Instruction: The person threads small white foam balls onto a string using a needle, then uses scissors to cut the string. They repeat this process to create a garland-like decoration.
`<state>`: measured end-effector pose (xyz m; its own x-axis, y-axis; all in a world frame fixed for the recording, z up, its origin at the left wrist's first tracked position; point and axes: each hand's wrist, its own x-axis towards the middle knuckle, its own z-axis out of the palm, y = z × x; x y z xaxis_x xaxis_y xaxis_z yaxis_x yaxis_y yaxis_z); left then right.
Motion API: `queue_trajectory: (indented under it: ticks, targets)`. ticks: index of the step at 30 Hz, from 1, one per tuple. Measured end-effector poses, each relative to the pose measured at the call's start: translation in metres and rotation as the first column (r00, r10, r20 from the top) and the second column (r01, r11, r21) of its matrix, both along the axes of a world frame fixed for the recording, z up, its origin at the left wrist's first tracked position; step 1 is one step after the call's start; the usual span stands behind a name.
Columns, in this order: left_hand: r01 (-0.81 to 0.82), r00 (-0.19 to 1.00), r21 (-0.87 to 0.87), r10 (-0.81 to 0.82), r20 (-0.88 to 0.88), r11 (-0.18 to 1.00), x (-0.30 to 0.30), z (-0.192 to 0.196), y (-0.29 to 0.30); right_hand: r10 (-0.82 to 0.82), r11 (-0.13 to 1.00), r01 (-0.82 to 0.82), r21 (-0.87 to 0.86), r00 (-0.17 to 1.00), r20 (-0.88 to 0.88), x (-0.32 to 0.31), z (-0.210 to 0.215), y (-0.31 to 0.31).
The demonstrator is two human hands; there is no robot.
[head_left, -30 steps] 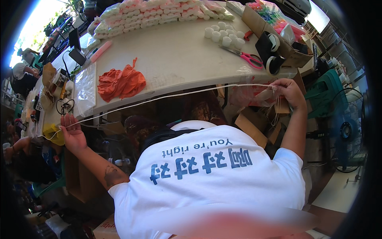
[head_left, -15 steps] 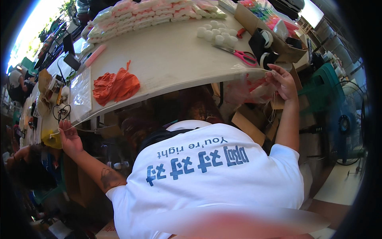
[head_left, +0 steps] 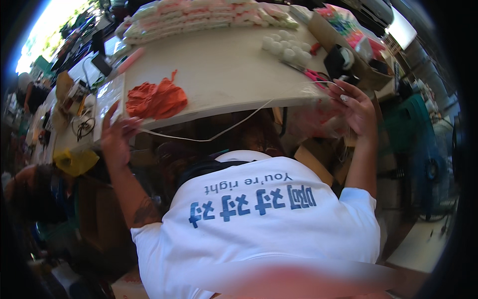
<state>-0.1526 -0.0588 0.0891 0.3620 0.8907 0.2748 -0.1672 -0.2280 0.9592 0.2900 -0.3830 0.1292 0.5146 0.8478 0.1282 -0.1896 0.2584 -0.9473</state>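
A thin white cord (head_left: 210,140) hangs slack between my two hands, sagging in the middle in front of the table's near edge. My left hand (head_left: 118,133) pinches one end beside the table's left corner, its index finger raised and slightly blurred. By the pink-handled scissors (head_left: 316,75), my right hand (head_left: 356,105) grips the cord's other end between thumb and fingers. A crumpled orange-red cloth (head_left: 158,98) lies on the white table (head_left: 219,65), close to my left hand.
White foam balls (head_left: 285,46) sit at the table's back right, beside a cardboard box (head_left: 363,70) of colourful items. Stacked bagged packs (head_left: 199,17) line the far edge. A yellow bag (head_left: 75,162) hangs at left, and a fan (head_left: 432,159) stands at right.
My left hand has come up and to the right, closer to the orange-red cloth. The cord, pulled along the table edge before, now sags. The whole view has shifted slightly.
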Motion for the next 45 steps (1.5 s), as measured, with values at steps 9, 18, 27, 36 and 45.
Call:
queue_trajectory:
  ticks: [9, 18, 27, 36, 45]
  targets:
    - [0.432, 0.874, -0.097, -0.443, -0.199, 0.896, 0.082, 0.019, -0.04, -0.288, 0.921, 0.381, 0.075, 0.539, 0.791, 0.022, -0.008, -0.01]
    - [0.579, 0.761, -0.017, -0.547, -0.347, 0.815, 0.128, 0.01, -0.061, -0.151, 0.848, 0.53, 0.011, 0.223, 0.963, -0.013, 0.02, 0.01]
    - [0.736, 0.623, 0.208, -0.523, -0.582, 0.644, 0.173, 0.004, -0.099, 0.104, 0.986, -0.131, 0.106, 0.967, 0.23, -0.115, -0.028, 0.118]
    - [0.53, 0.835, 0.192, -0.548, 0.051, 0.826, 0.173, 0.021, -0.084, 0.24, 0.97, -0.24, -0.03, 0.934, 0.266, -0.125, -0.021, 0.113]
    - [0.637, 0.718, -0.055, -0.565, 0.407, 0.769, 0.17, 0.027, -0.074, 0.38, 0.913, -0.387, 0.125, 0.922, 0.08, -0.13, -0.022, 0.119]
